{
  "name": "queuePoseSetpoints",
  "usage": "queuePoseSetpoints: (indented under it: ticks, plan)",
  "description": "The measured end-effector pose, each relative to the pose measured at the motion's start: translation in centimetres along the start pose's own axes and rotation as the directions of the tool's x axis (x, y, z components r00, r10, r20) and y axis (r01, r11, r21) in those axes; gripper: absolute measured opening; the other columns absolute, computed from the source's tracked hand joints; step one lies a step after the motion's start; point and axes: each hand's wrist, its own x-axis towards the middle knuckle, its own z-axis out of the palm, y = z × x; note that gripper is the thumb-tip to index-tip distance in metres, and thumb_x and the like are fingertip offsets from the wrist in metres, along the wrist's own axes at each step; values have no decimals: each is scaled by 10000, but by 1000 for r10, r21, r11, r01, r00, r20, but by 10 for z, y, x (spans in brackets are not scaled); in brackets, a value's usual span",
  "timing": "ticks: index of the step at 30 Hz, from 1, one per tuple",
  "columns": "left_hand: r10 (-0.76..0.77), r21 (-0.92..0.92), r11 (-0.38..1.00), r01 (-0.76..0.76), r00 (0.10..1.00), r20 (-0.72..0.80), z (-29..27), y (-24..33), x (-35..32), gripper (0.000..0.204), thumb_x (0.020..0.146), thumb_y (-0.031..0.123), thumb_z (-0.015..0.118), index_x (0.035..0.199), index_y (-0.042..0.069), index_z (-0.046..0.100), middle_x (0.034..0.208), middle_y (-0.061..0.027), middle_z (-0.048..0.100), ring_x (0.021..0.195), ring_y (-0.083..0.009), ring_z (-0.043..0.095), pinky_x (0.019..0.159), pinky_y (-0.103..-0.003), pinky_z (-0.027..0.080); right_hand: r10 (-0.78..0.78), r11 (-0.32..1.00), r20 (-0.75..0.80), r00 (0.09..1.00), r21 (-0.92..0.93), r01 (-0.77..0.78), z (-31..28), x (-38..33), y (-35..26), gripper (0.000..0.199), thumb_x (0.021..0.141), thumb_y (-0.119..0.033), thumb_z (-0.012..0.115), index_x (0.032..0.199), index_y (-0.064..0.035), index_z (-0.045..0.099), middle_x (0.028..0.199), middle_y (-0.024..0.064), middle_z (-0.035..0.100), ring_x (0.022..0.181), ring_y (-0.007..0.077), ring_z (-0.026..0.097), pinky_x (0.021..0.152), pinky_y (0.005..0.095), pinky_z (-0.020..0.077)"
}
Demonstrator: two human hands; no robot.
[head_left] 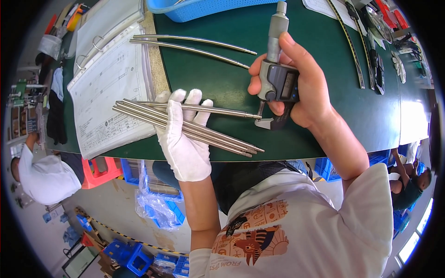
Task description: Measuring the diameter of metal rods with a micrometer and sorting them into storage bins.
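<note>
My left hand (185, 139), in a white glove, is closed around several thin metal rods (222, 140). One rod (222, 111) sits apart from that bundle, held up by the gloved fingers, and its right end lies between the jaws of a digital micrometer (278, 81). Bare, my right hand (308, 81) wraps around the micrometer's frame, the thumb up at its thimble. The small display faces up, too small to read. Beyond my hands, two more metal rods (204, 53) lie on the green table (343, 120), their left ends over a binder.
An open ring binder (116, 92) with drawing sheets covers the table's left side. A blue plastic basket (199, 9) stands at the far edge. Calipers (376, 69) and a long scale (350, 41) lie at right. Other people (46, 176) sit at left and right.
</note>
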Motion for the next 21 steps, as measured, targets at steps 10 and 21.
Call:
queuePoseSetpoints:
  ticks: [10, 21]
  plan:
    - [-24, -15, 1000, 24, 1000, -4, 0, 1, 0, 225, 867, 102, 439, 1087, 80, 394, 945, -70, 522, 891, -214, 554, 745, -388, 499, 24, 998, -9, 1000, 57, -24, 1, 0, -2, 603, 824, -518, 281, 781, 16, 557, 619, 133, 578, 368, 120, 441, 321, 203, 345]
    - [-1, 18, 1000, 1, 1000, 2, 1, 1, 0, 235, 869, 103, 434, 1097, 75, 384, 964, -78, 518, 903, -224, 551, 760, -406, 491, 34, 996, 19, 999, 78, -36, -1, 2, 0, 588, 834, -487, 289, 801, 35, 558, 633, 142, 584, 338, 129, 436, 319, 200, 351]
